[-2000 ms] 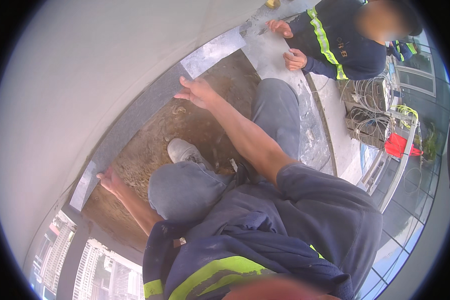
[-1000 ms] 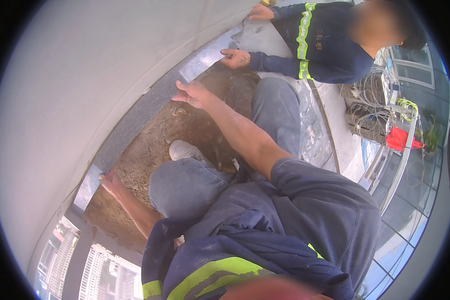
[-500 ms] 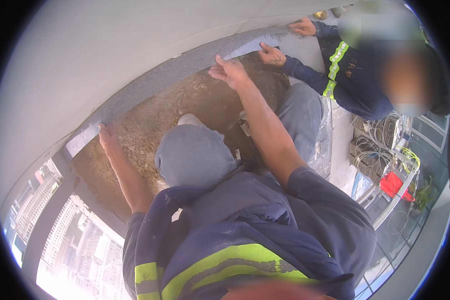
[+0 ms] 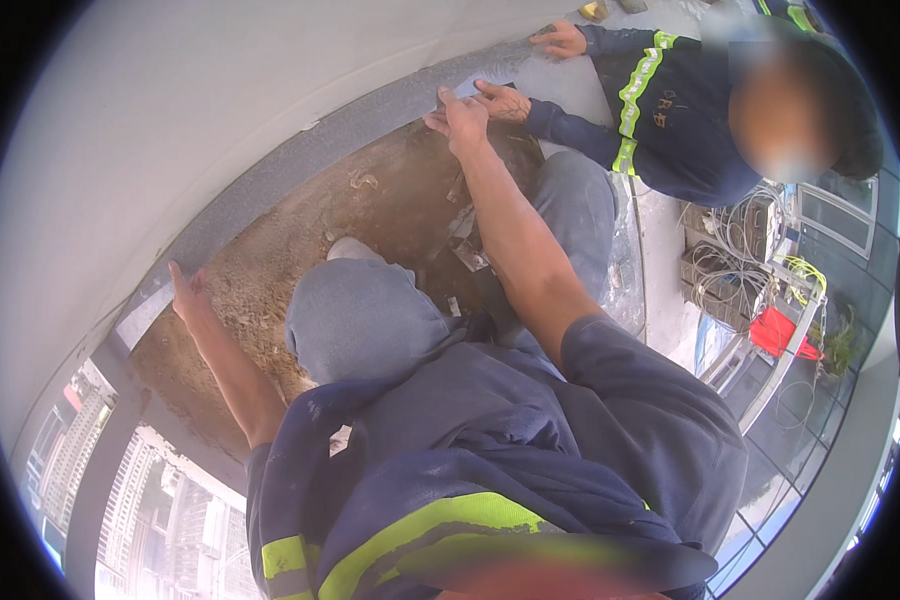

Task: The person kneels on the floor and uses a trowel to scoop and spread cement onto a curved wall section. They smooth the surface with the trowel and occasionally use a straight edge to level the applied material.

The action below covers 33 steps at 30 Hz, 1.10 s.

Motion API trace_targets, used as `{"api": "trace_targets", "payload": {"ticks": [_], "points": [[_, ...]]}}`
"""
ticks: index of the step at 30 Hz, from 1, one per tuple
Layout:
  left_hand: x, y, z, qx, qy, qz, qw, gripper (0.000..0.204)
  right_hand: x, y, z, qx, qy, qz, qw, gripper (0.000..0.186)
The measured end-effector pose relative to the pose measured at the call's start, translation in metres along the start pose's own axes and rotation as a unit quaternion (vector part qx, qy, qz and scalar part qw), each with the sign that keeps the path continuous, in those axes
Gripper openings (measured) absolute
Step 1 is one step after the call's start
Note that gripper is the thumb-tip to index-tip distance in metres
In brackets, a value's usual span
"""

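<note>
A long, flat grey strip [image 4: 295,165], like a slab or board, runs along the foot of the pale wall and bends with the lens. Near its left end my left hand [image 4: 192,294] holds the front edge, one finger laid up against it. Farther right, my right hand [image 4: 460,121] grips the same edge with the thumb on top and the other fingers curled below. Right beside it is a co-worker's hand [image 4: 505,103], also on the strip. That person's other hand [image 4: 562,40] rests at the strip's far right end.
Rough brown ground [image 4: 300,225] lies between the strip and my grey-trousered knees [image 4: 365,320]. The co-worker [image 4: 670,120] leans in from the right. Behind are coiled cables [image 4: 740,245], a metal frame [image 4: 785,355] and a red cloth [image 4: 782,333]. At left stands a grey post [image 4: 100,470].
The co-worker's nearer hand has come left along the strip, close to my right hand. Both my hands keep their hold, and the whole view has shifted slightly.
</note>
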<state>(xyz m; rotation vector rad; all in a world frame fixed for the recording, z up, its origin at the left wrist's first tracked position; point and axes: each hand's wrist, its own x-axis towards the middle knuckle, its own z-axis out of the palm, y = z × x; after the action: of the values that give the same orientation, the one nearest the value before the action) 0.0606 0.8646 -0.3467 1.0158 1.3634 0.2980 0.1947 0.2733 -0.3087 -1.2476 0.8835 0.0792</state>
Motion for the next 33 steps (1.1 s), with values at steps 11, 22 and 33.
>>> {"api": "trace_targets", "payload": {"ticks": [11, 22, 33], "points": [[0.032, -0.003, 0.003, -0.001, -0.055, -0.013, 0.998, 0.089, 0.004, -0.018, -0.008, -0.032, -0.004, 0.020, 0.999, 0.041], [-0.032, 0.040, 0.015, 0.021, 0.034, 0.003, 0.999, 0.087, 0.019, -0.062, -0.016, -0.664, 0.021, -0.379, 0.645, 0.074], [-0.045, 0.020, -0.005, -0.042, -0.012, 0.011, 0.999, 0.076, 0.016, -0.094, -0.011, -0.746, -0.094, -0.310, 0.582, 0.075]]}}
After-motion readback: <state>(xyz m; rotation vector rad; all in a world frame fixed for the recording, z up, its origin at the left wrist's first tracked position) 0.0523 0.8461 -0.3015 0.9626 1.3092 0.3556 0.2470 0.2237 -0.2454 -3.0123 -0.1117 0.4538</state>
